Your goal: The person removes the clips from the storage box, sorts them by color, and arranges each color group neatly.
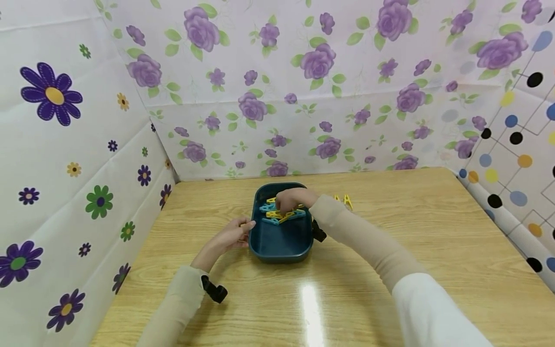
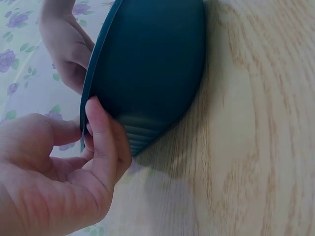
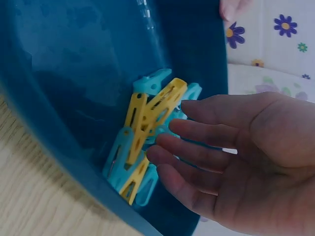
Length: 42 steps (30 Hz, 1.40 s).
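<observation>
A dark teal plastic tray [image 1: 279, 243] sits on the table, with several yellow and blue clothespins heaped in its far half. My left hand [image 1: 233, 234] pinches the tray's left rim, thumb on one side and fingers on the other in the left wrist view. Over the pile hovers my right hand [image 1: 294, 198], reaching in from the right. In the right wrist view its fingers [image 3: 197, 147] are spread and slightly bent, fingertips right at the yellow clothespins [image 3: 162, 105] and blue clothespins [image 3: 118, 157]. Nothing shows gripped in that hand.
Yellow clothespins [image 1: 348, 201] lie on the wooden table [image 1: 412, 231] right of the tray, partly behind the right forearm. Flower-printed cloth [image 1: 260, 135] rises along the table's back edge, with patterned cloth on both sides. Each wrist wears a black strap mount [image 1: 214, 290].
</observation>
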Tool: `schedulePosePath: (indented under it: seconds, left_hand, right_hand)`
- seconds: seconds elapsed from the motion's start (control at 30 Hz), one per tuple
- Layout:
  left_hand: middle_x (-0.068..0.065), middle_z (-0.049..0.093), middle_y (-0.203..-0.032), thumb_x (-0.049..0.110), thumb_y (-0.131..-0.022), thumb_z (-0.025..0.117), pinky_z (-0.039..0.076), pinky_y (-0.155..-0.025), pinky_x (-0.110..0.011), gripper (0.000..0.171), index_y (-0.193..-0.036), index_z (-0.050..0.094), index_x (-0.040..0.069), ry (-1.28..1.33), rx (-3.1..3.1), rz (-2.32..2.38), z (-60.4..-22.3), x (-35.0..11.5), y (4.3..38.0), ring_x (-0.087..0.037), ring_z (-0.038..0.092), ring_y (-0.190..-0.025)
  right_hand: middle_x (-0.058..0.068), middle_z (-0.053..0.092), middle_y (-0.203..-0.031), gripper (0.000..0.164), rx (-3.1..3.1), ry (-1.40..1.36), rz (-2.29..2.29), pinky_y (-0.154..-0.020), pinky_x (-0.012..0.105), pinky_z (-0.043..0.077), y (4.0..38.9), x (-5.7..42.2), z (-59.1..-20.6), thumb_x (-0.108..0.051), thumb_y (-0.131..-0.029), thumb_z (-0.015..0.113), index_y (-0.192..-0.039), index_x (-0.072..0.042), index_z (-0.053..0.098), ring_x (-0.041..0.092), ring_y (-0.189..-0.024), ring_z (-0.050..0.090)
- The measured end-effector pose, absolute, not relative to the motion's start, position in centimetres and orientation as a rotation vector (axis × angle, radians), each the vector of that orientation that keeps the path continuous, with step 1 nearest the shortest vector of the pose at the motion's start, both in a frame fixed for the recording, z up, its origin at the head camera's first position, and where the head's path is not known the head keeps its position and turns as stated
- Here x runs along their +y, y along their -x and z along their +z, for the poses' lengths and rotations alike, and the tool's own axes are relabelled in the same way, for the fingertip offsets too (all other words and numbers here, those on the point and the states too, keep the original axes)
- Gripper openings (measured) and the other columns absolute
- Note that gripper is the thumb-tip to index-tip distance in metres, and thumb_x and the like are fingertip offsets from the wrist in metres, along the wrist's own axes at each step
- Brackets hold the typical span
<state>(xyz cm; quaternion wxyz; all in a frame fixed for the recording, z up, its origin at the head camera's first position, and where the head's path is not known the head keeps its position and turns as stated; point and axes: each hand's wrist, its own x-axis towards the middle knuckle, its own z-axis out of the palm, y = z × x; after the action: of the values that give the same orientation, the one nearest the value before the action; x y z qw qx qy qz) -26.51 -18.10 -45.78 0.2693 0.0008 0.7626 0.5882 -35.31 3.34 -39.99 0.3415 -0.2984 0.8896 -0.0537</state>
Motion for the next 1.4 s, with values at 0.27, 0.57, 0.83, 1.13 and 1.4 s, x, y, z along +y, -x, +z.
schedulePosePath:
  seconds: [0.27,0.57,0.83,1.13,1.4]
  left_hand:
    - [-0.001,0.051,-0.076,0.029,-0.104,0.044,0.048,-0.059,-0.026,0.024,-0.109,0.046,0.006,0.005,2.046,1.587,-45.9,-18.1,26.7,-0.012,0.051,-0.061]
    - [-0.002,0.053,-0.077,0.029,-0.104,0.044,0.048,-0.06,-0.027,0.027,-0.112,0.044,0.003,-0.017,2.033,1.592,-46.0,-18.1,26.7,-0.012,0.053,-0.061]
    - [0.001,0.052,-0.075,0.03,-0.105,0.043,0.049,-0.061,-0.026,0.027,-0.108,0.043,0.003,-0.058,2.015,1.599,-45.9,-18.3,26.8,-0.01,0.053,-0.061]
    - [-0.002,0.053,-0.076,0.028,-0.105,0.043,0.048,-0.06,-0.027,0.026,-0.109,0.043,0.002,-0.023,2.028,1.599,-46.1,-18.2,26.7,-0.011,0.053,-0.061]
    - [-0.003,0.054,-0.079,0.028,-0.105,0.042,0.048,-0.061,-0.026,0.031,-0.117,0.042,-0.001,-0.012,2.027,1.591,-46.0,-18.2,26.7,-0.011,0.054,-0.062]
  right_hand:
    - [0.001,0.046,-0.092,0.027,2.317,0.704,-0.096,-0.062,0.027,0.035,35.1,2.7,-40.9,-0.016,-0.099,0.054,-0.126,-0.011,0.054,0.014,-0.07,0.04]
    - [0.002,0.058,-0.108,0.028,2.459,0.771,0.055,-0.077,0.028,0.046,34.8,2.4,-42.6,-0.023,-0.09,0.07,-0.113,-0.013,0.058,0.013,-0.086,0.049]
    - [0.006,0.062,-0.104,0.026,2.478,0.754,-0.01,-0.076,0.03,0.049,36.0,1.9,-44.2,-0.029,-0.089,0.07,-0.104,-0.009,0.062,0.016,-0.084,0.055]
    - [-0.002,0.043,-0.067,0.025,2.491,0.78,-0.114,-0.059,0.026,0.035,35.5,2.5,-43.6,-0.028,-0.097,0.06,-0.077,-0.014,0.054,0.011,-0.057,0.036]
    - [-0.004,0.052,-0.071,0.015,2.583,0.827,-0.345,-0.057,0.024,0.038,34.8,3.9,-42.8,-0.028,-0.094,0.065,-0.089,-0.013,0.062,0.009,-0.056,0.045]
